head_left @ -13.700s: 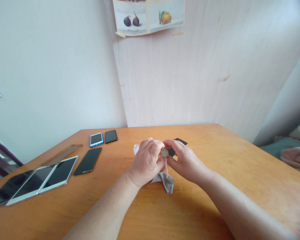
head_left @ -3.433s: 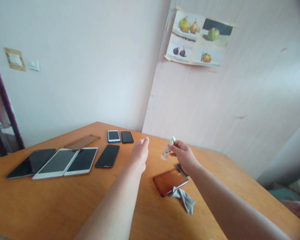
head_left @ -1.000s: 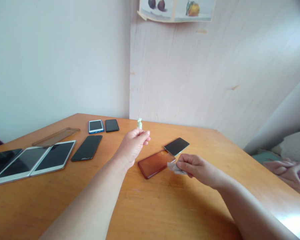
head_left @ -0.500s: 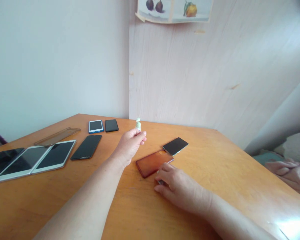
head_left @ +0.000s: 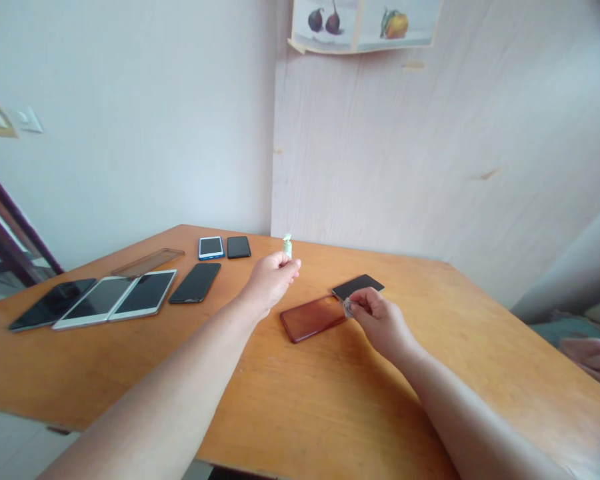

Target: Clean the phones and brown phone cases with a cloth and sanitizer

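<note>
My left hand (head_left: 273, 277) is closed, fingers curled with the thumb pressed on top; whatever it may hold is hidden. Just behind it shows the upper part of a small pale green pump bottle (head_left: 287, 247), its base hidden. My right hand (head_left: 380, 320) pinches a small whitish, see-through piece (head_left: 349, 307) between thumb and fingers, too small to name surely. That piece is over the right end of a reddish-brown phone case (head_left: 310, 321) lying on the table. A dark phone (head_left: 357, 285) lies just behind the case, partly covered by my right fingers.
On the left of the wooden table (head_left: 260, 400) lie two white-framed devices (head_left: 143, 297), a dark tablet (head_left: 53, 305), a black phone (head_left: 196, 283) and a clear brownish case (head_left: 149, 262). Farther back are a blue-edged phone (head_left: 211, 248) and another dark phone (head_left: 239, 247).
My right hand has risen from the table near the case's front edge to its right end, with the small whitish piece now showing. The view has shifted left; my left hand stays closed.
</note>
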A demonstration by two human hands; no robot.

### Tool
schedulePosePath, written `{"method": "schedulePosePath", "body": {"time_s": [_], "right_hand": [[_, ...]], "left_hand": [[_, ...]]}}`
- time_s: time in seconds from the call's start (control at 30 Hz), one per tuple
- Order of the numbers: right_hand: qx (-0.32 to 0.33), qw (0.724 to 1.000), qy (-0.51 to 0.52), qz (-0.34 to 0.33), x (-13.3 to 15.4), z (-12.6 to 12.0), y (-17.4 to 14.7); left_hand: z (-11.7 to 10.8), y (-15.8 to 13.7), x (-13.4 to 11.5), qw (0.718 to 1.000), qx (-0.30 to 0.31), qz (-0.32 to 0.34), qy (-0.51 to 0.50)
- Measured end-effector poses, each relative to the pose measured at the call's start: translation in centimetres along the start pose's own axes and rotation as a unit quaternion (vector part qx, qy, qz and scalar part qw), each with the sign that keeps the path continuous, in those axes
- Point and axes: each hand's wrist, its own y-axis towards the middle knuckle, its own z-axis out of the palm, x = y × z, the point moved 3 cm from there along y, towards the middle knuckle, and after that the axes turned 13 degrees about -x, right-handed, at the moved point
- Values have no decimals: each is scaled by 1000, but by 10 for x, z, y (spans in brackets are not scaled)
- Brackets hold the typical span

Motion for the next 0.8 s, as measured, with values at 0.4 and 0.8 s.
{"method": "schedulePosePath", "body": {"time_s": [0.4,0.8], "right_hand": [[22,986,-110,-124,-6,17,1],[155,965,-32,-209,42,34,-32]], "left_hand": [[-17,-54,31,907,200,171,330],[-8,-65,20,905,206,192,318]]}}
